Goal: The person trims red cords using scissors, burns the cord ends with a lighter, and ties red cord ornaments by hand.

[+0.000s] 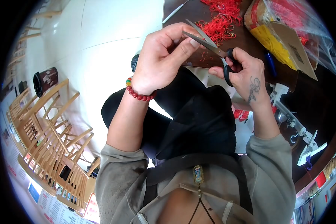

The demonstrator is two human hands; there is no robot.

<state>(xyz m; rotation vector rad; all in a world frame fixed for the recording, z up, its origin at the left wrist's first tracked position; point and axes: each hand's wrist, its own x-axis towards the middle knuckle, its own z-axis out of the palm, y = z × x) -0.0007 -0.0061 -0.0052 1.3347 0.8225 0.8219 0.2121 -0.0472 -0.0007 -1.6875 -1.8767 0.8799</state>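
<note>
Beside the dark table (pixel 246 43), the right hand (pixel 250 71) curls through the handles of open scissors (pixel 214 48), blades at the left hand (pixel 162 58), whose fingertips pinch, contents unclear; beyond lie red threads (pixel 222 20).

Bright overall. White tiled floor (pixel 108 22) near blown out, small glare spots upper left. Strong fisheye: wooden slatted chairs (pixel 52 149) bend at left edge, black vignette in corners. Dark brown tabletop (pixel 317 100) underexposed at right.
</note>
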